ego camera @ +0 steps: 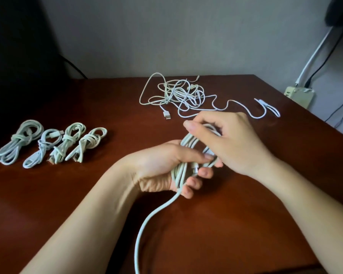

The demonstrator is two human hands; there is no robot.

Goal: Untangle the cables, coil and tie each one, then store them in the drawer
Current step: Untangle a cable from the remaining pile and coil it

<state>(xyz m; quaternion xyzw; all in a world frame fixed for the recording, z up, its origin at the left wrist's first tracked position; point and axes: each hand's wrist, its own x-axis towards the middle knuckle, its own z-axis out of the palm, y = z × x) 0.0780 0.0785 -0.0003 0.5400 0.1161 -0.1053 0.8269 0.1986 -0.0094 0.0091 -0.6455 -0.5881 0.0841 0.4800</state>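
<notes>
Both hands meet over the middle of the table point(87, 204), clamped on one white cable point(188, 142).
- Left hand point(162, 165): fingers curled round the lower part of the coil, several loops bunched in the grip.
- Right hand point(234, 139): fingers curled over the upper loops. We cannot tell whether it is laying on a turn or only steadying.
- Tail point(147, 220) of the same cable hangs loose from the left hand and runs toward the near edge, out of view. We judge this coil part wound and not yet tied.

Done so far: four tied bundles point(68, 139) lie in a row near the left edge, side by side, each knotted round its middle.

Left to do: a tangle point(178, 93) of white cables sits toward the far edge. A USB plug point(167, 115) pokes out on its near side, and one strand wanders off toward the right edge. How many cables it holds we cannot count.

Containers: none in view. The drawer is not visible, and no cable is stored. We judge sorting somewhat past halfway, storage not begun.

Off the far right corner, a socket box point(299, 95) with leads.
</notes>
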